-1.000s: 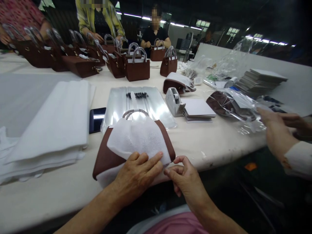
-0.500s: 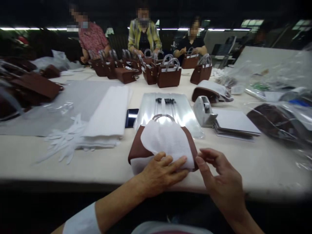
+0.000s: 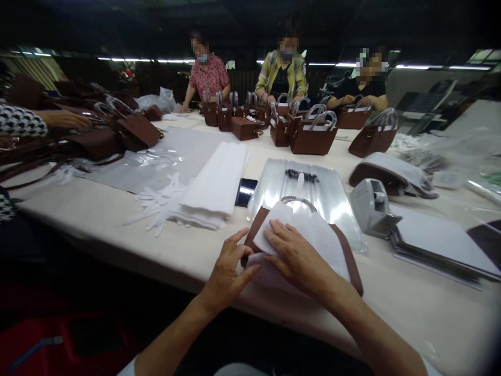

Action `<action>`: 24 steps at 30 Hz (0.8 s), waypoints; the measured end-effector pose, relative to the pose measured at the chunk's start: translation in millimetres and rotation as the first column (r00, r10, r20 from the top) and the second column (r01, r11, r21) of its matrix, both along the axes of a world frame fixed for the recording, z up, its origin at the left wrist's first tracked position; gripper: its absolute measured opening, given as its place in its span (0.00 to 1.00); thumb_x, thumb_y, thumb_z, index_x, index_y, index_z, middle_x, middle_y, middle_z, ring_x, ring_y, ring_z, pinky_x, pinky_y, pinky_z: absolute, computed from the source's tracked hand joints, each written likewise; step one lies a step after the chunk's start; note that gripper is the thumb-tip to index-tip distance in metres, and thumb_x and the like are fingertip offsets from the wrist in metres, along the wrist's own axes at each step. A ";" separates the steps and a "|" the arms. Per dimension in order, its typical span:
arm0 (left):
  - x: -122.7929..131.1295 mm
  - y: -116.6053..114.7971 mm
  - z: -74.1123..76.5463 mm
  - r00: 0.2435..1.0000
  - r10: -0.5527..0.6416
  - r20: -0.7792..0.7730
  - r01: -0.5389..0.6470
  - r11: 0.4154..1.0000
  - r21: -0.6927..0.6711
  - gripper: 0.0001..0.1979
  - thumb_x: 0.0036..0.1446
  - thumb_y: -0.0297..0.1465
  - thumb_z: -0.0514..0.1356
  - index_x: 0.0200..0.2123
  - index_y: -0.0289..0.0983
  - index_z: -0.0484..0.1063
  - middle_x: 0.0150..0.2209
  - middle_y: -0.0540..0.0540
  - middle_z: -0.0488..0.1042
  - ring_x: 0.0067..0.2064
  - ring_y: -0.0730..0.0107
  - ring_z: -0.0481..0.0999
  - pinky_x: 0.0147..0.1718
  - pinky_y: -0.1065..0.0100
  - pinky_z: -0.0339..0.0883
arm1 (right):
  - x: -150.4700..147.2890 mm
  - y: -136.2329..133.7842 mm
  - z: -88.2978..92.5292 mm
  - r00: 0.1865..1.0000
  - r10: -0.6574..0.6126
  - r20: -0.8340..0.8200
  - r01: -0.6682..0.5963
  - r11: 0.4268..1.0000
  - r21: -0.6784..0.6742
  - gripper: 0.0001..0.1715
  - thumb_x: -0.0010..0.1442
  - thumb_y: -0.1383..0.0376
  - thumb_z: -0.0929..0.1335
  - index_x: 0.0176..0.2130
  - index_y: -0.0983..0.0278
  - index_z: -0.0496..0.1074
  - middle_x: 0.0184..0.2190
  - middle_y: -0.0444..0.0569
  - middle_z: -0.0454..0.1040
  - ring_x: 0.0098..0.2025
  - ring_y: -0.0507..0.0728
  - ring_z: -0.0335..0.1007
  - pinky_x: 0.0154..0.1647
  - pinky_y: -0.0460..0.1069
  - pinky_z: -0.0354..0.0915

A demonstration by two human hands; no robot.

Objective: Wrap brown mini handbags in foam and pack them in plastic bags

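A small brown handbag [image 3: 349,262] lies flat near the table's front edge, with a white wrapping sheet [image 3: 323,241] folded over it and its plastic-covered handle [image 3: 299,199] poking out at the far end. My right hand [image 3: 298,257] lies flat on the white sheet with fingers spread, pressing it down. At the bag's left corner, my left hand [image 3: 227,267] pinches the sheet's edge between thumb and fingers.
Left of the bag are a stack of white sheets [image 3: 217,183] and a dark phone [image 3: 246,191]. Clear plastic bags [image 3: 324,185] lie behind it; a tape dispenser [image 3: 371,210] and a card stack [image 3: 442,241] lie right. Several brown handbags [image 3: 313,140] and three people stand at the far side.
The view swung right. My right hand moved from the bag's right corner onto the top of the sheet. My left hand moved from the sheet's top to its left corner.
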State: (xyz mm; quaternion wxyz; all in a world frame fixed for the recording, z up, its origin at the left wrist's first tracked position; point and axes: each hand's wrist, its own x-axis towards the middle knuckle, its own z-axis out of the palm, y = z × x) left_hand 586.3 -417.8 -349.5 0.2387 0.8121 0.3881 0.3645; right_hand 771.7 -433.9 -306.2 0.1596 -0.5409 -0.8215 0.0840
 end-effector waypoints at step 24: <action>11.1 54.6 -1.8 0.947 -0.158 0.280 0.260 0.889 -0.376 0.05 0.53 0.24 0.56 0.34 0.36 0.68 0.54 0.44 0.59 0.55 0.68 0.62 0.54 0.67 0.57 | -8.5 -11.7 -40.5 0.956 0.217 0.196 -0.274 0.899 0.341 0.29 0.55 0.79 0.55 0.56 0.76 0.57 0.56 0.63 0.58 0.61 0.63 0.47 0.56 0.60 0.58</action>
